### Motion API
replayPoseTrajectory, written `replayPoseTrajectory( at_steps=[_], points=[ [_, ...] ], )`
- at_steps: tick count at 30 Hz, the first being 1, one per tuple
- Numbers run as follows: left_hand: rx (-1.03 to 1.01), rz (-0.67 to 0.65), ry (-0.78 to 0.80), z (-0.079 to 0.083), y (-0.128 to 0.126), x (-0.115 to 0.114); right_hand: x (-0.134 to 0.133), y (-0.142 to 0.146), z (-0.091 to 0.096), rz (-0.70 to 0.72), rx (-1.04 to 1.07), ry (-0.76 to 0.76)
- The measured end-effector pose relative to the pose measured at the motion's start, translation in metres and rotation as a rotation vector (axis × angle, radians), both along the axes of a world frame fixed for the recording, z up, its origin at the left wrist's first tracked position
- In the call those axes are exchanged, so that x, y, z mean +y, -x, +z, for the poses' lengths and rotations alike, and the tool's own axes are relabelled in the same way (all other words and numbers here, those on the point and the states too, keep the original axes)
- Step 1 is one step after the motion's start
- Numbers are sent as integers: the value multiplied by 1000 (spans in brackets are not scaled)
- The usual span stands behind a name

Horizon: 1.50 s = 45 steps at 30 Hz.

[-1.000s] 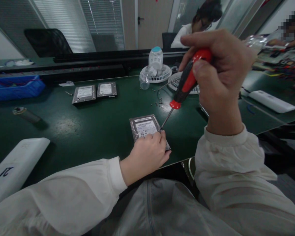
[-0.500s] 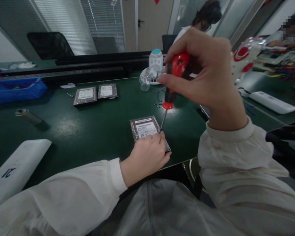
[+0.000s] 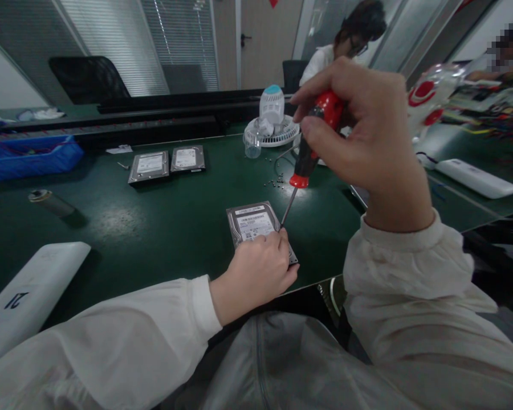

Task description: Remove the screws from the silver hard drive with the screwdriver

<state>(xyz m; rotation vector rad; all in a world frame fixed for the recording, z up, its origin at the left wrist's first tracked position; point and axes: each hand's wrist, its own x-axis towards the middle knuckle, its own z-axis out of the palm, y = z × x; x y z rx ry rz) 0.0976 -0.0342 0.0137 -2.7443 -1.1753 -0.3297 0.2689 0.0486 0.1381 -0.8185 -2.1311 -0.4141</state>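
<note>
A hard drive (image 3: 253, 219) lies label side up near the front edge of the green table. My left hand (image 3: 260, 266) is closed over its near end and grips it, hiding that part. In my right hand (image 3: 363, 125) is a red and black screwdriver (image 3: 304, 161), held by its handle. The shaft leans, its top tilted to the right, and the tip meets the drive's right edge beside my left fingertips. Whether a screw sits under the tip cannot be made out. Several small screws (image 3: 277, 181) are scattered on the table beyond the drive.
Two more hard drives (image 3: 149, 167) sit at the back left, near a blue bin (image 3: 29, 158). A metal cylinder (image 3: 51, 202) and a white device (image 3: 36, 282) lie on the left. Behind the screws stands a white fan (image 3: 272, 114). Other people (image 3: 361, 25) are across the table.
The screwdriver's handle has tipped further right with my right hand, while its tip stays at the drive's edge. My left hand and the hard drive have kept their place.
</note>
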Motion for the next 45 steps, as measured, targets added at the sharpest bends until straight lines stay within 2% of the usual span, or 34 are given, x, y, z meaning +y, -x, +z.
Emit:
replayPoseTrajectory(
  at_steps=[5, 11, 18, 21, 24, 27, 30, 35, 38, 45],
  points=[
    [-4, 5, 1, 1, 0, 0, 0, -2, 1, -70, -56, -15],
    [-2, 5, 3, 2, -1, 0, 2, -4, 2, 44, 24, 52],
    [2, 6, 42, 2, 0, 1, 1, -5, 2, 21, -25, -6],
    [-49, -15, 59, 6, 3, 0, 1, -6, 1, 34, -14, -27],
    [-160, -1, 142, 14, 8, 2, 3, -7, -1, 48, -3, -50],
    [-283, 55, 209, 22, 12, 15, 5, -8, -2, 49, 12, -54],
    [-362, 92, 235, 24, 15, 38, 6, -10, -2, 43, 26, -37],
    [-424, 2, 363, 18, 19, 71, 10, -12, -5, 75, 47, -61],
    [-435, -30, 412, 13, 19, 78, 10, -13, -6, 63, 49, -84],
    [-448, -45, 452, 9, 15, 81, 7, -14, -4, 16, -9, -17]
  ],
)
